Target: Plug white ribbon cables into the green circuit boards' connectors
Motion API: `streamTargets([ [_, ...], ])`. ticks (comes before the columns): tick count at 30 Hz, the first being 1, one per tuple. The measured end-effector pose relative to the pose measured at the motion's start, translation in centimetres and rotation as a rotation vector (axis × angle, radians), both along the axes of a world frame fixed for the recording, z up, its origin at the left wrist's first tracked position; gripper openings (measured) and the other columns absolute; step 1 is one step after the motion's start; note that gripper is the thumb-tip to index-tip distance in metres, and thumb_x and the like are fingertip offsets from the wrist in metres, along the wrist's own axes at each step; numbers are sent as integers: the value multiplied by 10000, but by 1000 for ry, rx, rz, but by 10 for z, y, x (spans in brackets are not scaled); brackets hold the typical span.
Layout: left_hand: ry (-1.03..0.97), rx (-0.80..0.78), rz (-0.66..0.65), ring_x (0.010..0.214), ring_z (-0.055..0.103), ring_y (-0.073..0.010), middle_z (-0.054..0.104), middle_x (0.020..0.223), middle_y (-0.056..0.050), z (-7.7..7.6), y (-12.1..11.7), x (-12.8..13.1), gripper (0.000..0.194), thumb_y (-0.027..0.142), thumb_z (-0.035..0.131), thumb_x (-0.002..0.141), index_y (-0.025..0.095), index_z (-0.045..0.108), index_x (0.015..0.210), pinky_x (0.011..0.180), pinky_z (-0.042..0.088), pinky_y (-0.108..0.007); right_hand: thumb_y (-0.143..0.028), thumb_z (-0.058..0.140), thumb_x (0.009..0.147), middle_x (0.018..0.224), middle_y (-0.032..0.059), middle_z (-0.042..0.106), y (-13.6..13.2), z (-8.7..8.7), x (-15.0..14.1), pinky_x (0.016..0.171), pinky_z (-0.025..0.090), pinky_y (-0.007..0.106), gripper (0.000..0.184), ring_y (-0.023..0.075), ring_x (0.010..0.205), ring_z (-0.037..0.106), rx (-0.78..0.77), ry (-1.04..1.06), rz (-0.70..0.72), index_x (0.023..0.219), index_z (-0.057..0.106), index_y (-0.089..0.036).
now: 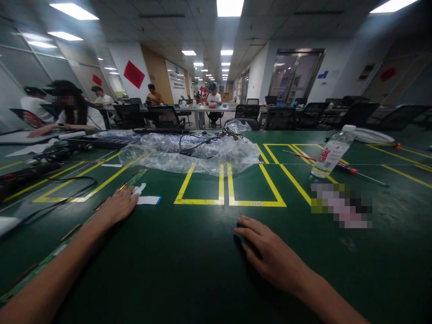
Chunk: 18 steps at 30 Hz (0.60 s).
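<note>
A long, narrow green circuit board (32, 279) with metallic strips along it runs diagonally across the left of the table, partly hidden under my left forearm. My left hand (119, 204) is closed over its far part, palm down, with the fingertips mostly hidden. Beside my thumb a white flat ribbon cable (148, 200) with a blue end lies on the table, and a crumpled white piece (138, 189) touches the hand. My right hand (265, 249) rests low over the green tabletop, its fingers stretched out and slightly apart, holding nothing.
Clear plastic wrap (202, 157) with black cables (216, 139) on it lies ahead. To the right are a tilted-looking bottle (334, 153), a long screwdriver (362, 175) and a blurred-out item (344, 204). Black cable (77, 184) lies left. Another person (79, 110) sits at the far left.
</note>
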State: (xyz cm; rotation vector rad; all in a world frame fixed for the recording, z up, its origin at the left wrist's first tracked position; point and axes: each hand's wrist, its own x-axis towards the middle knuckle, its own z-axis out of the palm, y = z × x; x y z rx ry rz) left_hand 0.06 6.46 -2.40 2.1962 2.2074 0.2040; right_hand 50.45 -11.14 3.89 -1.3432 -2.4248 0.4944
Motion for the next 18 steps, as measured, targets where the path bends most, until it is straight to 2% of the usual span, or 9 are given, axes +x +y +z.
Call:
streamTargets([
  [4,19,-14,36,1450,309,-377,415,1515,-238,-2,2,-4,706,495,217,989,28,402,1486,1125,304,-532,-241,490,970,1525,76,467,-1,0,0,1172,342,503,437,263,1423,391,6,16,4,1403,552,-241],
  [9,38,8,54,1440,301,-420,388,1525,-255,4,-7,2,709,535,251,986,70,394,1501,1087,323,-593,-235,491,970,1532,84,458,1,2,0,1168,345,509,424,263,1430,380,-8,2,1,1386,572,-231],
  [13,51,29,70,1407,302,-504,373,1503,-320,14,-16,14,745,534,220,988,-24,442,1430,1049,313,-681,-234,491,971,1530,81,461,1,1,0,1172,340,502,427,256,1430,381,-19,-5,0,1391,568,-234],
  [16,45,16,5,1413,314,-482,413,1476,-325,22,-20,30,728,500,267,976,-75,507,1352,1095,308,-635,-230,491,970,1526,74,466,2,-1,0,1170,343,502,424,255,1427,385,-16,9,1,1385,573,-246],
  [18,34,-2,-86,1441,295,-437,405,1510,-275,25,-23,50,699,486,286,980,-32,489,1403,1132,292,-596,-219,490,965,1524,76,469,2,-2,0,1169,345,505,427,257,1426,387,-8,14,1,1383,574,-243],
])
